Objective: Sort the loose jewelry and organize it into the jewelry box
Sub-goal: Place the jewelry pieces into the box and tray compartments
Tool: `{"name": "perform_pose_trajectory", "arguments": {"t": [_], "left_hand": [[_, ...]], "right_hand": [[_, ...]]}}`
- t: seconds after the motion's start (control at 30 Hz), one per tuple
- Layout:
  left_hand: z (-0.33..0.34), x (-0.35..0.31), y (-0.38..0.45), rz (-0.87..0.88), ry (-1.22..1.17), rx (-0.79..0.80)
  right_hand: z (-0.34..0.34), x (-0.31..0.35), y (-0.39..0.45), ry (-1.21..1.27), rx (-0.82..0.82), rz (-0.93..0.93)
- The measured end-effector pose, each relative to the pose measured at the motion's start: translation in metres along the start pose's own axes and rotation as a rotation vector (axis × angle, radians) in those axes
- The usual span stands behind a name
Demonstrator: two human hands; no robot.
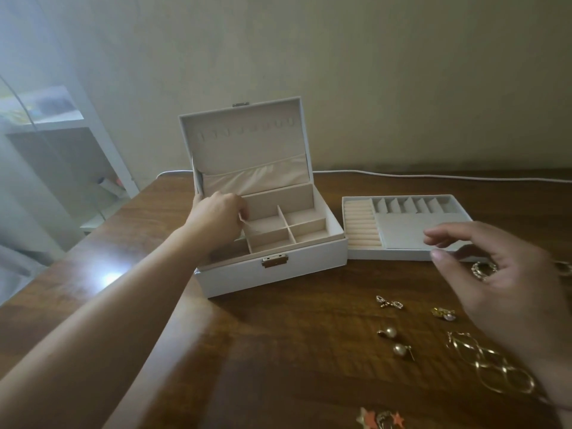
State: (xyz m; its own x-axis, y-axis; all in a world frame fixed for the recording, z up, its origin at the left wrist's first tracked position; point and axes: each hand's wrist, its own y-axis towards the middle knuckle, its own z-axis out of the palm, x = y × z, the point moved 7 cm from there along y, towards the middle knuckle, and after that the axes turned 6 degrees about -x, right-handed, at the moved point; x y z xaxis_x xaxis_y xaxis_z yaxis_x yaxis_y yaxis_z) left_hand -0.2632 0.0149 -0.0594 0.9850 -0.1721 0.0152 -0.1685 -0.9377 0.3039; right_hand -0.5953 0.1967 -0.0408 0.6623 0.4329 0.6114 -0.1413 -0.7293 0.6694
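Jewelry (395, 342) on the surface (294, 351) looked light, small, slippery, best pinched; right hand (501, 280) spread empty, left hand (216, 221) pinching a paper strip (247, 223).

The white jewelry box (272, 270) stands open, lid upright, its cream compartments bare. Its lift-out tray (399, 253) sits just beside it on the right — ring rolls along the left, slots at the back. Loose gold pieces lie in front: pearl earrings (394, 342), small studs (389, 302), twisted hoops (492, 363) — scattered apart.
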Motion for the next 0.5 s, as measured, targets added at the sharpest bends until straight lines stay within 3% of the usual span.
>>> {"name": "perform_pose_trajectory", "arguments": {"t": [0.1, 0.2, 0.3, 0.43, 0.5], "left_hand": [[-0.005, 0.000, -0.008, 0.053, 0.274, -0.002], [0.004, 0.003, -0.018, 0.088, 0.446, 0.192], [0.002, 0.008, -0.019, 0.044, 0.354, 0.220], [-0.018, 0.004, -0.021, 0.048, 0.223, -0.007], [-0.027, -0.016, -0.031, 0.085, 0.003, -0.092]], "right_hand": [[0.003, -0.001, 0.000, -0.004, 0.020, 0.003], [0.005, -0.001, 0.000, -0.016, 0.040, -0.008], [0.004, -0.001, 0.000, -0.015, 0.036, -0.006], [-0.007, -0.008, 0.003, -0.001, -0.034, 0.043], [-0.015, -0.012, 0.005, -0.004, -0.067, 0.073]]}}
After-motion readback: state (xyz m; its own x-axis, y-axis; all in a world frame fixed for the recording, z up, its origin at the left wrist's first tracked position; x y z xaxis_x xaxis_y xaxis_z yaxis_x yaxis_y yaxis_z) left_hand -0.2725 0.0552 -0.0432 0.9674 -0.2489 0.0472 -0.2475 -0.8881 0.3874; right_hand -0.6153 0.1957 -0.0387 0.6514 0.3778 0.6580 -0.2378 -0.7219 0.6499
